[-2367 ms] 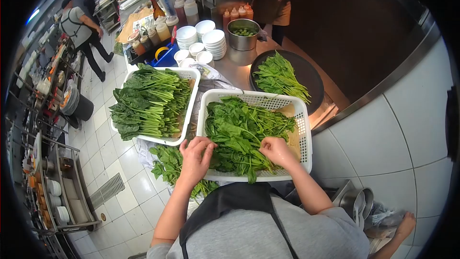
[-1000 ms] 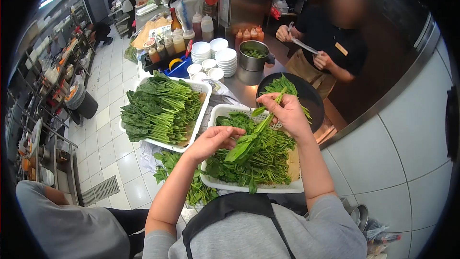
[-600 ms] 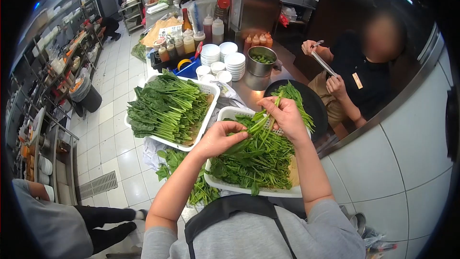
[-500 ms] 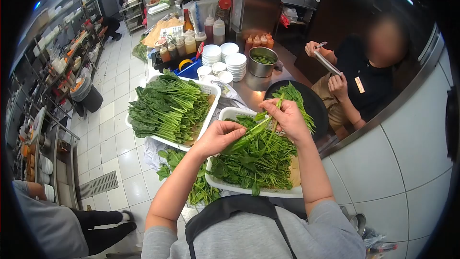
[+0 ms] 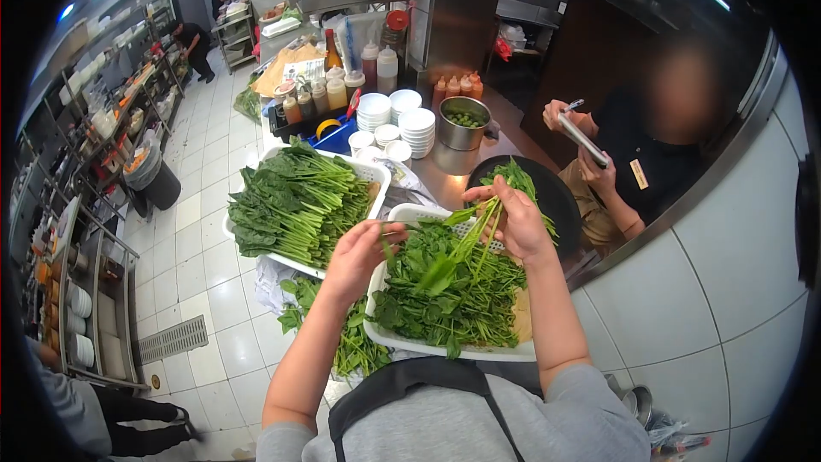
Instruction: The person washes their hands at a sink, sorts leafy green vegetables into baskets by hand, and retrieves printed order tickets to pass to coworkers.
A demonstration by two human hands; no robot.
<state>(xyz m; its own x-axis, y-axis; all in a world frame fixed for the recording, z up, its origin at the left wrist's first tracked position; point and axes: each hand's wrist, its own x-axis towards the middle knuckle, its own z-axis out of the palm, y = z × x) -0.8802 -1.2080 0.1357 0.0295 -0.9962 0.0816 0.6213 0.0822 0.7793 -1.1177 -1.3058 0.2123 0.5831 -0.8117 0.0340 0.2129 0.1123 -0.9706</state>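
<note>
My right hand (image 5: 517, 224) holds a few green stems by their ends, and their leaves hang over the near white basket (image 5: 373, 334). Beneath both hands, that basket holds a loose heap of leafy greens (image 5: 453, 304). My left hand (image 5: 363, 255) is at the basket's left edge, fingers bent round a blurred piece of leaf. Farther left, another white basket (image 5: 377, 173) carries greens laid in neat rows (image 5: 299, 205). Behind my right hand, a round black tray (image 5: 556, 205) bears more greens. Loose leaves (image 5: 355, 346) lie below, between the baskets.
Stacked white bowls (image 5: 416, 130), a steel pot of green fruit (image 5: 463, 123) and sauce bottles (image 5: 386, 70) stand behind the baskets. A person with a pad (image 5: 658, 145) is at the right. Another person (image 5: 94, 415) is at the lower left; a bin (image 5: 156, 180) stands on the floor.
My left hand has moved left, away from my right hand, with a bit of leaf. The right hand's fingers have loosened somewhat round the stems. The person at lower left has moved farther left.
</note>
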